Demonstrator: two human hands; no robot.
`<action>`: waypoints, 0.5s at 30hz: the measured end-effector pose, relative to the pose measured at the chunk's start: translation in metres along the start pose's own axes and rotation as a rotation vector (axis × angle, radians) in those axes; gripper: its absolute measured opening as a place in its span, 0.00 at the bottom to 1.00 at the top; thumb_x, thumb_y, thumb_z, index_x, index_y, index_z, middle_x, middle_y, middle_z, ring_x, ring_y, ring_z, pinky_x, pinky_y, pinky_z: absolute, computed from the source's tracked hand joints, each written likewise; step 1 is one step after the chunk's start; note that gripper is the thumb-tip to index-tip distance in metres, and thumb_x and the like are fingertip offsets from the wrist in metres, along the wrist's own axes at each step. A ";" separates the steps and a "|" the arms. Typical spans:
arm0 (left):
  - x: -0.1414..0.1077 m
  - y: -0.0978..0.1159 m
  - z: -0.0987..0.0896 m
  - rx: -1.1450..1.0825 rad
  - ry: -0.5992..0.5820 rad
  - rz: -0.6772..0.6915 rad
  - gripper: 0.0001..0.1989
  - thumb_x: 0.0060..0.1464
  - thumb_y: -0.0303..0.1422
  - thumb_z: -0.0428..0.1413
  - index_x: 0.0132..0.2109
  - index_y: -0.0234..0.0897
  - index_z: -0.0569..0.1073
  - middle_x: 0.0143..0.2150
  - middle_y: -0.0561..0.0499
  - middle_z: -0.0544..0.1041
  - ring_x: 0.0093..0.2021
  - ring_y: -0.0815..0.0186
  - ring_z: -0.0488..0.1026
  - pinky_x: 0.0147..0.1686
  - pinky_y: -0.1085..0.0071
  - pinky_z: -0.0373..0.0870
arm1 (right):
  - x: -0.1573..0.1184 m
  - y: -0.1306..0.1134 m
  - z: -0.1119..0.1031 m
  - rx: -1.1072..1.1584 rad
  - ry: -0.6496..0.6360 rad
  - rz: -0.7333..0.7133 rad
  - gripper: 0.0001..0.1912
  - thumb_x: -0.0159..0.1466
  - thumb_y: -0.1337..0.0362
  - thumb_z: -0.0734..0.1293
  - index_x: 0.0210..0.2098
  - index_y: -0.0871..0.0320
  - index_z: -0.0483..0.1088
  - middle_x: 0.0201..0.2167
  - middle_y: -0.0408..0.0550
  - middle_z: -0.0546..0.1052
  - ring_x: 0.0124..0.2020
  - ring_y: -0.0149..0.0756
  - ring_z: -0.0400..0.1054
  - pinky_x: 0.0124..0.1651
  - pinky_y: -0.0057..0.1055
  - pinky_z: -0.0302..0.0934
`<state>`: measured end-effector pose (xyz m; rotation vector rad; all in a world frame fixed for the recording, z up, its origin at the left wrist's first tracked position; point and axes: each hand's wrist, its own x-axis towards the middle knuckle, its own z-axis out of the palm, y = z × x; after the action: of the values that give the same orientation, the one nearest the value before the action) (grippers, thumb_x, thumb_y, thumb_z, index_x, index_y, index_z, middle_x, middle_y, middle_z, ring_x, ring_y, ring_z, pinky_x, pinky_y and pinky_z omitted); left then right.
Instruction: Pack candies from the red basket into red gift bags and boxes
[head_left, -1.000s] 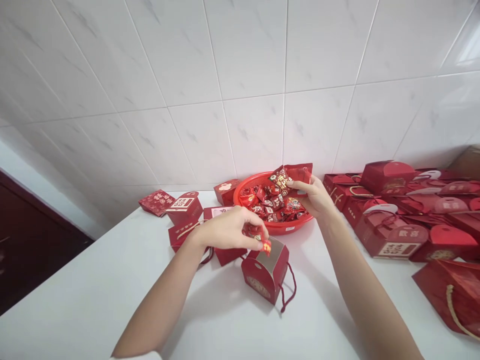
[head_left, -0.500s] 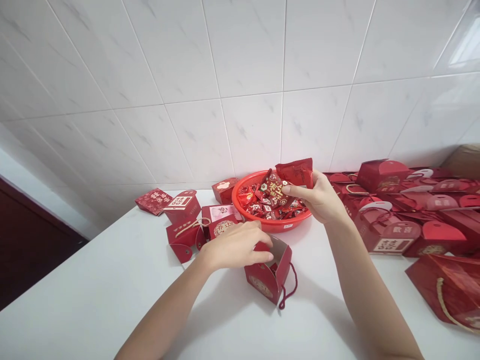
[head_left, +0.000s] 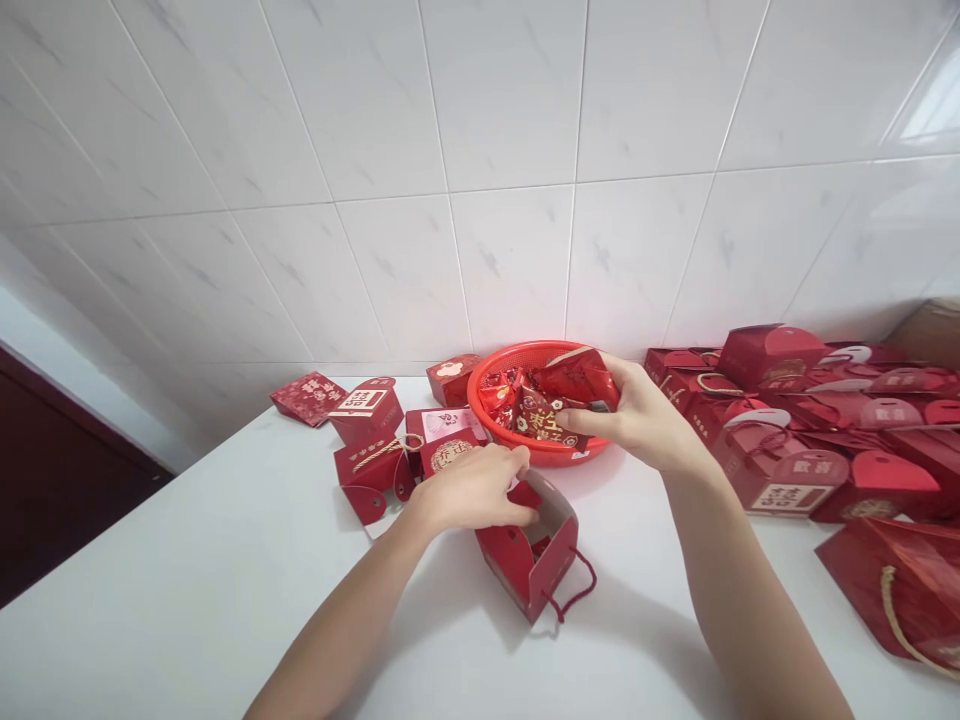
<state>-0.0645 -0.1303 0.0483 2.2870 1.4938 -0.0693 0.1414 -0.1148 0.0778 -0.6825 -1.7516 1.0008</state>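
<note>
My left hand (head_left: pixel 480 488) grips the far-left edge of an open red gift box (head_left: pixel 508 562), its fingers bent over the rim. The box is tilted, its flaps are spread, and a little red wrapping shows inside. A dark red cord handle (head_left: pixel 581 590) hangs from its right side. My right hand (head_left: pixel 641 415) is closed on red snack packets, low over the red plastic basket (head_left: pixel 517 357). One is a brown-red packet (head_left: pixel 546 415) with yellow lettering under my thumb; a plain red packet (head_left: pixel 574 378) lies behind it.
Several small red gift boxes (head_left: pixel 365 412) stand to the left on the white table (head_left: pixel 187 560). Many more red boxes (head_left: pixel 784 465) are stacked at the right, with a larger red bag-like box (head_left: pixel 900 590) in front. A tiled wall (head_left: pixel 510 260) rises behind.
My right hand has lowered the packets from above the basket down into its opening. My left hand has tipped and turned the gift box slightly to the left.
</note>
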 end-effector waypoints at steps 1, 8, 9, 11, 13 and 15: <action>0.000 0.001 0.001 0.016 -0.016 -0.022 0.15 0.44 0.41 0.60 0.36 0.40 0.66 0.34 0.51 0.72 0.34 0.59 0.70 0.25 0.70 0.56 | 0.000 0.000 0.001 -0.025 -0.017 -0.006 0.14 0.55 0.69 0.71 0.41 0.58 0.75 0.35 0.45 0.78 0.37 0.38 0.72 0.38 0.31 0.67; 0.004 -0.008 -0.001 -0.214 0.139 0.062 0.03 0.51 0.30 0.51 0.35 0.40 0.69 0.31 0.50 0.73 0.34 0.60 0.72 0.28 0.70 0.61 | -0.003 -0.007 0.006 -0.205 -0.128 -0.034 0.13 0.54 0.70 0.72 0.40 0.56 0.75 0.36 0.43 0.78 0.41 0.41 0.72 0.41 0.31 0.66; 0.005 -0.011 -0.002 -0.244 0.155 0.074 0.04 0.52 0.29 0.51 0.36 0.40 0.70 0.31 0.50 0.74 0.35 0.60 0.72 0.30 0.70 0.62 | -0.004 -0.007 0.007 -0.227 -0.147 -0.018 0.13 0.54 0.69 0.72 0.40 0.56 0.75 0.35 0.43 0.78 0.38 0.39 0.72 0.38 0.29 0.65; 0.006 -0.016 -0.003 -0.268 0.159 0.088 0.05 0.51 0.28 0.51 0.35 0.39 0.70 0.30 0.50 0.74 0.34 0.60 0.72 0.30 0.70 0.62 | -0.005 -0.005 0.008 -0.260 -0.215 0.032 0.12 0.55 0.68 0.71 0.40 0.55 0.75 0.33 0.42 0.78 0.31 0.35 0.70 0.31 0.27 0.61; 0.008 -0.020 -0.005 -0.279 0.162 0.097 0.05 0.51 0.26 0.49 0.33 0.39 0.69 0.30 0.50 0.74 0.32 0.62 0.70 0.30 0.70 0.62 | -0.005 -0.002 0.010 -0.291 -0.292 0.078 0.12 0.56 0.70 0.70 0.40 0.55 0.75 0.32 0.42 0.78 0.27 0.32 0.68 0.26 0.26 0.57; 0.009 -0.022 -0.005 -0.292 0.171 0.099 0.06 0.51 0.26 0.48 0.31 0.39 0.68 0.31 0.51 0.74 0.30 0.64 0.69 0.28 0.70 0.60 | -0.005 0.002 0.012 -0.338 -0.308 0.077 0.12 0.55 0.71 0.69 0.40 0.55 0.75 0.31 0.41 0.77 0.28 0.32 0.67 0.26 0.26 0.55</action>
<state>-0.0816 -0.1132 0.0438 2.1659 1.3642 0.3579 0.1323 -0.1217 0.0709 -0.8467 -2.2104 0.9049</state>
